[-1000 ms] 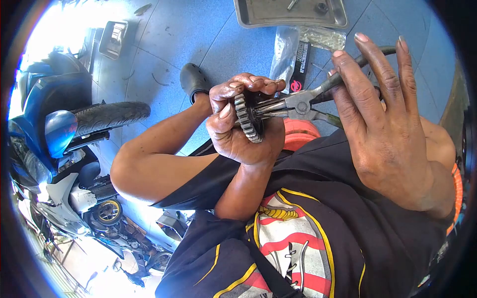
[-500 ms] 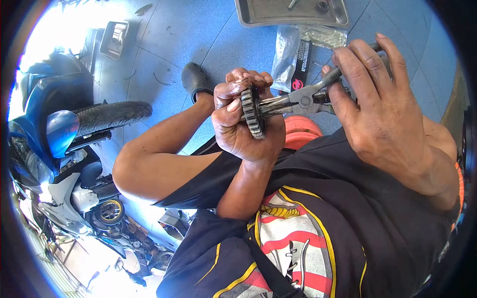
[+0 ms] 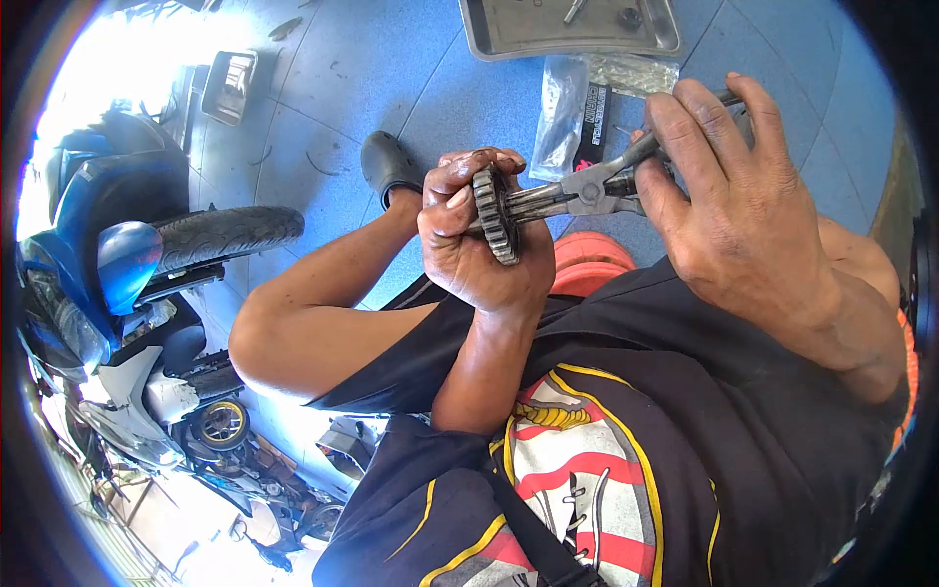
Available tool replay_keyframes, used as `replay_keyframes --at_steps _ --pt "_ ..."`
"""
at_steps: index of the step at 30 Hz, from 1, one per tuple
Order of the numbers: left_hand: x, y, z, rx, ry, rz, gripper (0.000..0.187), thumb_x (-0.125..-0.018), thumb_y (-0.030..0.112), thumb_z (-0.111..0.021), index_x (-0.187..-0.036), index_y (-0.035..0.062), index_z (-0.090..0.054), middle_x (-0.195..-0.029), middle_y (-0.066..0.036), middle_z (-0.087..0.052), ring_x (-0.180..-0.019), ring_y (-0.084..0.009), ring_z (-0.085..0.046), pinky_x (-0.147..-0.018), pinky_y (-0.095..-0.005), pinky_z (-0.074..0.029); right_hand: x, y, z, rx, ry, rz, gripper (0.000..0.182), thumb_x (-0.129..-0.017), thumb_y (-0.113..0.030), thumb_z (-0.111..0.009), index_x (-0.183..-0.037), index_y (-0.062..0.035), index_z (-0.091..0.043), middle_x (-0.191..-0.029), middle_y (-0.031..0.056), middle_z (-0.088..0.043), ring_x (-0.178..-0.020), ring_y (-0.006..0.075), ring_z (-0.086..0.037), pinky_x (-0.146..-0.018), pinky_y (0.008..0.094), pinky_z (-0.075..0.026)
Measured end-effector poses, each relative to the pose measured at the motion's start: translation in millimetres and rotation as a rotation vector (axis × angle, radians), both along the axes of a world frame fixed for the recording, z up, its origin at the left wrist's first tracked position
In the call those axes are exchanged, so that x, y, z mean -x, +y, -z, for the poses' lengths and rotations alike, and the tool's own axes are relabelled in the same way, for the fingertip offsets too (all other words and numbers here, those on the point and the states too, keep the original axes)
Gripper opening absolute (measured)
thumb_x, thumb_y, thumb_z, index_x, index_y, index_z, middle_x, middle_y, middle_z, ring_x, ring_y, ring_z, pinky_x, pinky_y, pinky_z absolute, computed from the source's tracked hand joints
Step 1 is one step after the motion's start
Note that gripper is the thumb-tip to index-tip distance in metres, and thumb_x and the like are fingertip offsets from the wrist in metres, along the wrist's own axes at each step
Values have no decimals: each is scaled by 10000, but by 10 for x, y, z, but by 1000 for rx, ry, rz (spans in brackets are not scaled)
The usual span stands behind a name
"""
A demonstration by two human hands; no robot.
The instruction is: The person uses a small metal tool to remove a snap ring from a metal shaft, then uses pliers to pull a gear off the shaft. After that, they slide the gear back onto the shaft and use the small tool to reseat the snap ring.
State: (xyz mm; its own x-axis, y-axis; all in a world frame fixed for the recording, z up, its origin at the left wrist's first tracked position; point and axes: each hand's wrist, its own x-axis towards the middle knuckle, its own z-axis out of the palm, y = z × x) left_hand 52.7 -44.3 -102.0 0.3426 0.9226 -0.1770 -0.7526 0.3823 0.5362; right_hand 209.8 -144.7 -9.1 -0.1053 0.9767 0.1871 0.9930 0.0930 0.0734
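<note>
Dark, oily teeth ring the gear (image 3: 497,217) that my left hand (image 3: 489,240) grips, its fingers curled around the far side. A shaft seems to run from the gear toward the right, partly hidden. Circlip-type pliers (image 3: 591,191) point left, their slim jaws reaching the gear's centre. Around the pliers' dark handles my right hand (image 3: 729,196) is closed, with the fingers over the upper handle and one fingertip raised. What the jaw tips touch inside the gear is hidden.
A metal tray (image 3: 567,44) holding small parts lies on the blue tiled floor. Below it are plastic packaging (image 3: 559,117) and a red stool (image 3: 592,259). A smaller tray (image 3: 230,86) and motorcycles with a black tyre (image 3: 230,235) stand at left.
The gear and pliers stay together between my hands, with only a slight shift. My right hand has moved a little left and down, and the camera view has shifted slightly.
</note>
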Motion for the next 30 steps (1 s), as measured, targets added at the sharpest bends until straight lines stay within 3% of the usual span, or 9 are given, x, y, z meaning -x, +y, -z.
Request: replay_keyframes --at_steps 4,6,9,15,19,22,24,28,30 --pt "61 61 -29 -9 -25 -18 246 -739 193 -558 -894 21 -642 -905 -162 -640 -898 -322 -587 -904 -430 -427 -64 -37 -49 55 73 -20 230 -692 -152 -633 -816 41 -656 -1071 193 -575 -1033 330 -571 -939 531 -445" --pt "66 79 -37 4 -66 -16 243 -748 158 -539 -913 9 -636 -914 -154 -621 -885 -315 -593 -879 -435 -445 -23 1 -44 -87 43 -12 232 -697 -135 -643 -843 44 -666 -1048 179 -584 -1011 316 -579 -955 531 -450" --pt "85 130 -52 42 -129 -15 255 -750 128 -530 -935 -10 -638 -927 -155 -617 -866 -311 -596 -859 -429 -459 -112 4 -141 -68 -79 -5 226 -715 -106 -655 -884 42 -679 -1065 168 -589 -1043 304 -581 -988 545 -441" --pt "81 148 -110 405 -184 34 303 -741 173 -540 -938 -28 -651 -876 -162 -634 -854 -297 -598 -872 -404 -463 54 -117 -225 -104 -70 133 195 -747 -61 -653 -909 44 -683 -1115 160 -592 -1126 308 -569 -1022 555 -416" --pt "72 117 -157 349 -207 73 296 -739 164 -536 -937 -26 -646 -878 -160 -631 -850 -292 -598 -880 -409 -464 136 -165 -294 17 9 126 179 -761 -52 -646 -906 46 -682 -1124 171 -592 -1137 315 -566 -1025 551 -413" --pt "63 113 -128 149 -177 21 290 -744 155 -527 -941 -19 -649 -890 -160 -631 -868 -301 -599 -887 -436 -456 115 -136 -356 31 -23 131 170 -772 -55 -645 -901 50 -683 -1171 175 -590 -1164 316 -559 -1029 546 -407" --pt "71 133 -100 -9 -182 -1 299 -747 165 -533 -949 -17 -658 -918 -160 -641 -883 -313 -600 -894 -458 -451 109 -94 -379 -20 -116 138 169 -787 -84 -650 -905 28 -697 -1252 148 -585 -1200 287 -551 -1048 552 -398" --pt "110 107 -132 34 -189 42 288 -745 158 -538 -941 -16 -657 -935 -156 -649 -888 -306 -601 -898 -442 -454 132 -14 -305 -69 -187 153 181 -798 -126 -660 -937 -27 -721 -1313 77 -577 -1251 249 -522 -1074 553 -393" --pt "121 82 -193 350 -256 115 269 -749 149 -541 -931 -16 -653 -911 -146 -657 -874 -288 -611 -899 -426 -462 140 49 -272 -168 -384 105 180 -797 -161 -686 -952 -83 -737 -1329 19 -574 -1282 230 -494 -1098 558 -382"
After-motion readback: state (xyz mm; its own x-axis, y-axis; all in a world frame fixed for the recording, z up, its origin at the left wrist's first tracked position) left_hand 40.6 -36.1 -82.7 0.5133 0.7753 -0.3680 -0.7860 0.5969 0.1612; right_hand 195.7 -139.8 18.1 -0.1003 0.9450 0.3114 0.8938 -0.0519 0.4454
